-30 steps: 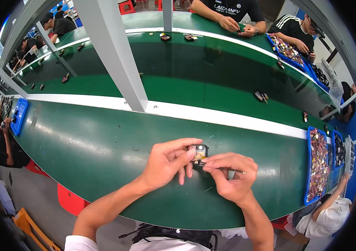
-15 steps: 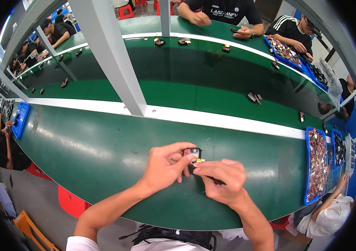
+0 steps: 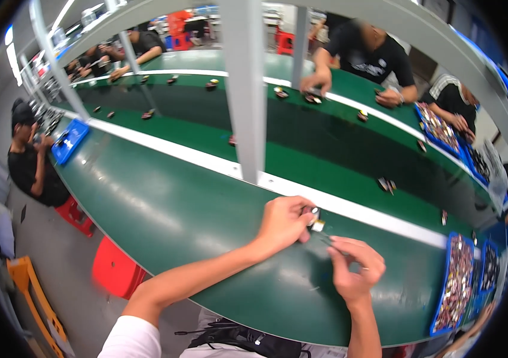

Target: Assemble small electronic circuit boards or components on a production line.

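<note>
My left hand point(image 3: 282, 222) is closed around the edge of a small black electronic housing point(image 3: 315, 212), which has a yellow and white tab on it. The housing is held above the green worktop point(image 3: 206, 209), close to the white rail. Just right of it, my right hand point(image 3: 358, 267) pinches a thin dark tool point(image 3: 322, 237) between thumb and fingers. The tool's tip points toward the housing; motion blur hides its exact kind and whether it touches.
At the right stand a blue tray point(image 3: 454, 286) heaped with small parts and a blue tray of black parts point(image 3: 490, 268). Beyond the white rail point(image 3: 349, 210), a conveyor belt point(image 3: 325, 152) carries scattered housings. A grey post point(image 3: 247, 101) rises ahead. Co-workers sit across and at far left.
My head view has shifted left. My right hand has drawn back from the housing, leaving a gap between the hands. The co-worker opposite has reached down to a part on the belt.
</note>
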